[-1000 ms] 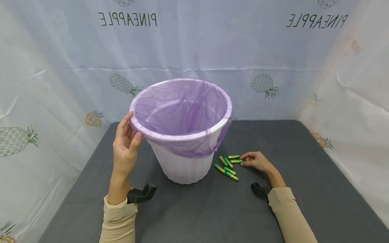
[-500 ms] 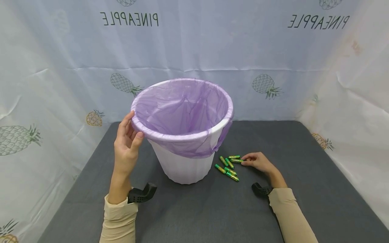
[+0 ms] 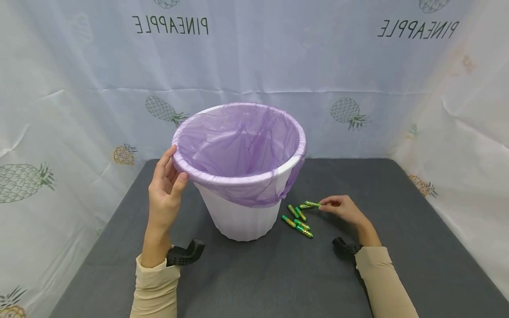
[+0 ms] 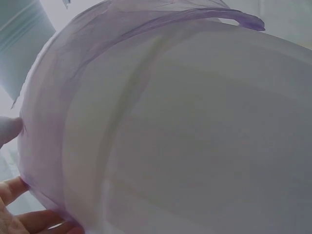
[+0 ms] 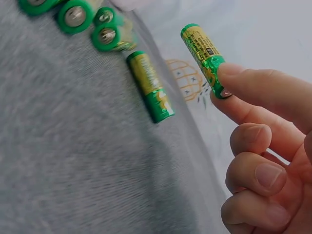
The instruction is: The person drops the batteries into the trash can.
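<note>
A white trash can [image 3: 238, 221] stands on the dark table, lined with a purple bag [image 3: 234, 150] folded over its rim. My left hand [image 3: 164, 194] rests its thumb and fingertips on the outside of the lined rim, at the left; the left wrist view shows fingers [image 4: 36, 222] touching the bag-covered wall. With thumb and index finger, my right hand [image 3: 343, 210] pinches one end of a green and gold battery [image 5: 202, 53], raised above the table. Several matching batteries [image 3: 304, 231] lie right of the can, one [image 5: 150, 87] just below the held one.
Dark grey cloth [image 3: 254, 278] covers the table. White curtains [image 3: 254, 53] printed with pineapples enclose its back and both sides. Black wrist mounts [image 3: 186, 253] sit on both forearms. The can stands tall between the left hand and the batteries.
My right hand has lifted one battery off the pile, moving slightly up and to the right. The left hand stays at the rim; the other batteries lie almost as before.
</note>
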Demonstrator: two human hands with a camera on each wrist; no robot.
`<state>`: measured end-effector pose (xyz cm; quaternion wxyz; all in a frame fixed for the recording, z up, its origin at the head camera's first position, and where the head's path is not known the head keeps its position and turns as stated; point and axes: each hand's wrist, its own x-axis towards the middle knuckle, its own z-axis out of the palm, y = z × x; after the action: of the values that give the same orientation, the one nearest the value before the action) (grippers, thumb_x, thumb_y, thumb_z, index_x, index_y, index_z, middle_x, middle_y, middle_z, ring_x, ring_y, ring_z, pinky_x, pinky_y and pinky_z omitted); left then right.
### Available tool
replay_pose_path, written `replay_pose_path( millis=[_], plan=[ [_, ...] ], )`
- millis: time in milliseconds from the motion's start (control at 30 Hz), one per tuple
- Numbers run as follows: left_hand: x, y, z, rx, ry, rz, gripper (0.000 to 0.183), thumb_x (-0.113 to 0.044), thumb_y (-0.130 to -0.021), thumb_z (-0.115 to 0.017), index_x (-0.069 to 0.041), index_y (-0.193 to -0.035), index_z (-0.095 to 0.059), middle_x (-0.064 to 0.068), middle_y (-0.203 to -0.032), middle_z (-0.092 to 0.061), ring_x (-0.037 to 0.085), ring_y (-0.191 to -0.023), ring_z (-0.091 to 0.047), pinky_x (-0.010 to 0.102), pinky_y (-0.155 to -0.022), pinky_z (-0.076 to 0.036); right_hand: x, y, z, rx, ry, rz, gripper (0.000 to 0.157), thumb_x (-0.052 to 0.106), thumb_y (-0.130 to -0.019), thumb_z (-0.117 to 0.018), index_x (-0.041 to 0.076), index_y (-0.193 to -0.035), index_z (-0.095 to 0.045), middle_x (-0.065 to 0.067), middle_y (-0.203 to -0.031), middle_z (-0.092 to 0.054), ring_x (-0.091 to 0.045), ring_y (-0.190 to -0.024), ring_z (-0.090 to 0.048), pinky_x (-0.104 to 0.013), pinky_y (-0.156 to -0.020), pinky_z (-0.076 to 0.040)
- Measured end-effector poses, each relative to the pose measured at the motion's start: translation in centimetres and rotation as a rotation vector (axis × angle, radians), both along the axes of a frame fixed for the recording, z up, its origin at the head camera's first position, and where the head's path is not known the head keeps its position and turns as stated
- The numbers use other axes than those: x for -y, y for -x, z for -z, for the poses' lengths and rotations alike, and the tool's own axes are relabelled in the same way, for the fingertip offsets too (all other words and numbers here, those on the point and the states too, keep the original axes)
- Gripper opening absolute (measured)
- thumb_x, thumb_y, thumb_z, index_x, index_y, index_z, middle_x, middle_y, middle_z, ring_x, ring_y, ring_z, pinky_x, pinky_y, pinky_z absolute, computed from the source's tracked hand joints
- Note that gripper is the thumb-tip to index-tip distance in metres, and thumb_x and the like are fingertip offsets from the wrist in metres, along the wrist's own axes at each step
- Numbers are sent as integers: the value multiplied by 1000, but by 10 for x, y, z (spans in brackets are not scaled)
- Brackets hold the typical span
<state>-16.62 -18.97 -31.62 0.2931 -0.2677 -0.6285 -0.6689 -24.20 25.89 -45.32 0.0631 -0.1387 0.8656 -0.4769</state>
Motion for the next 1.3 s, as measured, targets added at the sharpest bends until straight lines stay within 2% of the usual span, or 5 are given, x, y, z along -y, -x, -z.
replay_pose_path(
  millis=[267,533,767,933,1300],
  plan=[
    [2,0,0,-3,-43,22,48,1,-95,-46,-2,-143,-43,-2,-138,-56,7,-128,-53,15,-104,-42,0,1,-10,-14,12,-11,28,13,-89,-67,-8,-107,-67,3,-66,-52,-2,-58,-41,-24,-56,-38],
    [2,0,2,-20,-24,11,50,3,-94,-48,-2,-144,-41,-2,-135,-57,7,-118,-57,15,-96,-46,2,-4,-24,0,50,-23,27,12,-89,-66,-9,-107,-67,6,-64,-51,-4,-57,-41,-25,-58,-37],
    [1,0,2,-19,-23,11,50,3,-94,-47,-2,-144,-41,-2,-135,-57,7,-118,-57,15,-97,-45,5,-9,-39,9,62,-18,30,13,-90,-66,-10,-109,-65,7,-62,-48,-5,-58,-39,-29,-60,-37],
    [0,0,1,-16,-22,11,50,4,-94,-47,-1,-144,-40,-1,-137,-55,7,-120,-56,15,-98,-45,5,-9,-47,-34,83,-38,27,10,-90,-64,-11,-107,-64,10,-60,-45,-6,-55,-37,-33,-58,-36],
    [1,1,1,-20,-20,2,51,4,-94,-47,-1,-144,-40,-3,-138,-55,6,-120,-55,15,-98,-44,8,-9,-66,-98,98,-44,25,8,-89,-65,-11,-106,-65,14,-58,-41,-4,-52,-32,-29,-50,-32]
  ],
)
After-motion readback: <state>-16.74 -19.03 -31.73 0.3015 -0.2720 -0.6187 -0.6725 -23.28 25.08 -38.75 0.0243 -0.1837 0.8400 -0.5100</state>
